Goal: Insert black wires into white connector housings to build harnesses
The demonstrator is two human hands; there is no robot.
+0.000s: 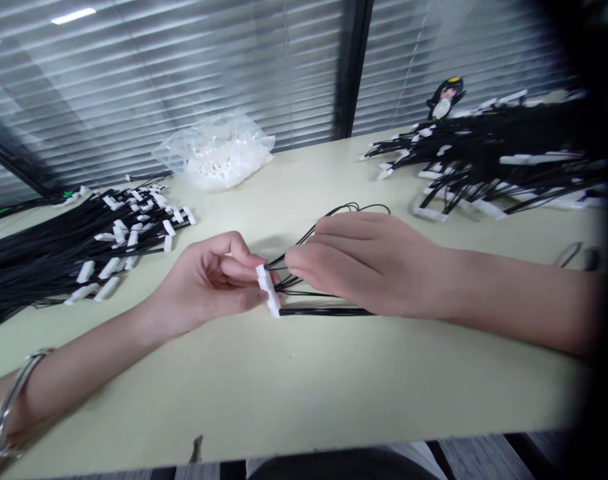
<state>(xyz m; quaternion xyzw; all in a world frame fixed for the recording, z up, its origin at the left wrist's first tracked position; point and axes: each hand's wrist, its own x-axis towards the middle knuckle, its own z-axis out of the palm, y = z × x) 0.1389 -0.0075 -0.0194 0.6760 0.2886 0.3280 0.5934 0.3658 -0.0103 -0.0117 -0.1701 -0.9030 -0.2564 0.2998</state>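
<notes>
Head view: left hand (209, 283) pinches a narrow white connector (267, 291) just above the pale table (304, 380). Thin black wires (329, 267) fan from it rightward; right hand (364, 263) fingertips close on one wire beside the connector.

No readable text anywhere – no labels, brands or numbers

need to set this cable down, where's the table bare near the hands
Widest bare patch: table strip between both hands and its near edge. Smaller one behind the right hand, between the plastic bag and the right wire pile. Crowded: the left wire pile beside the left hand, which pinches the white connector.
</notes>
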